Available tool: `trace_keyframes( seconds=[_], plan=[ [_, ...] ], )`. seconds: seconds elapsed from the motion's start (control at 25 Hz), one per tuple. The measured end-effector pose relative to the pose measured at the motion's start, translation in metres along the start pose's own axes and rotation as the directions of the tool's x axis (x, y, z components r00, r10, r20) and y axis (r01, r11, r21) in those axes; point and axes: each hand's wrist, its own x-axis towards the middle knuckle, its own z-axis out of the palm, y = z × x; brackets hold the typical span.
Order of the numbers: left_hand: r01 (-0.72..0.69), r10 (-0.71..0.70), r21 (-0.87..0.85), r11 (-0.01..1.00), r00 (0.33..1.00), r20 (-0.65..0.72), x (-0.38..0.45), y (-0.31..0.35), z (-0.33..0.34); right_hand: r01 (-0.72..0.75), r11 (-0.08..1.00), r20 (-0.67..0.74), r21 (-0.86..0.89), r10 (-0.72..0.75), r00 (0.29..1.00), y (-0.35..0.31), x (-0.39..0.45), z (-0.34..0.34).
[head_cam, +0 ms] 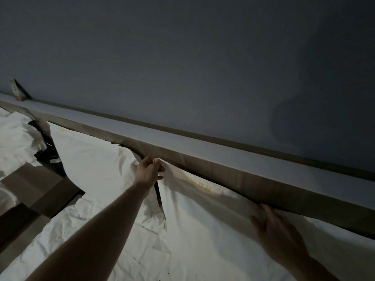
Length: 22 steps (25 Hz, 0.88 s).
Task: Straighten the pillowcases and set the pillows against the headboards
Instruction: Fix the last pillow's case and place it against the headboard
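Observation:
Two white pillows lean against the brown headboard (213,165), which runs diagonally across the dim view. My left hand (149,171) pinches the top left corner of the right pillow (203,220), in the gap between it and the left pillow (91,163). My right hand (278,234) lies flat on the right pillow's upper edge, fingers spread, close under the headboard. A faint yellowish mark shows on the right pillowcase near its top edge.
A pale ledge (182,138) tops the headboard below the dark grey wall. A small upright card (17,90) stands on the ledge at far left. A brown nightstand or gap (40,187) separates this bed from another white-sheeted bed (14,138) at left.

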Motion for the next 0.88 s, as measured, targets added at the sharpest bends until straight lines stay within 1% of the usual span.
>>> trace_keyframes(
  seconds=[0.12, 0.24, 0.32, 0.44, 0.52, 0.6, 0.64, 0.72, 0.8, 0.88],
  plan=[
    [0.025, -0.025, -0.027, 0.999, 1.000, -0.003, -0.005, 0.002, -0.001, -0.058, 0.998, 0.089, -0.009, 0.058, 0.994, -0.002, 0.003, 0.003],
    [0.054, -0.054, -0.037, 0.998, 0.999, 0.009, -0.010, 0.005, 0.000, -0.099, 0.994, 0.143, 0.038, 0.093, 0.985, 0.002, 0.003, 0.012],
    [0.060, -0.060, -0.042, 0.997, 0.998, 0.017, -0.009, 0.004, -0.001, -0.099, 0.993, 0.149, 0.060, 0.090, 0.985, 0.003, 0.005, 0.015],
    [0.064, -0.064, -0.047, 0.997, 0.998, 0.002, -0.007, 0.001, -0.001, -0.122, 0.986, 0.129, 0.113, 0.108, 0.986, -0.004, 0.012, -0.003],
    [0.063, -0.064, -0.049, 0.997, 0.998, -0.024, -0.006, 0.003, 0.004, -0.064, 0.996, 0.029, 0.054, 0.063, 0.998, -0.006, 0.013, -0.019],
    [0.057, -0.061, -0.054, 0.997, 0.996, -0.063, -0.002, 0.002, 0.011, -0.007, 1.000, -0.124, 0.024, 0.010, 0.992, -0.005, 0.007, -0.031],
    [0.052, -0.057, -0.063, 0.997, 0.996, -0.072, 0.000, 0.001, 0.016, 0.007, 0.999, -0.169, 0.047, 0.001, 0.986, -0.004, 0.004, -0.030],
    [0.034, -0.038, -0.066, 0.997, 0.998, -0.049, 0.000, -0.003, 0.027, -0.011, 0.992, -0.214, 0.127, 0.038, 0.976, -0.001, -0.002, -0.023],
    [-0.036, 0.034, -0.022, 0.999, 0.998, -0.048, -0.013, -0.011, 0.037, -0.007, 0.981, -0.260, 0.195, 0.059, 0.964, 0.001, -0.002, -0.009],
    [-0.136, 0.136, 0.030, 0.990, 0.991, -0.014, -0.048, -0.023, 0.051, 0.045, 0.973, -0.307, 0.226, 0.027, 0.951, 0.006, -0.008, 0.003]
  ],
)
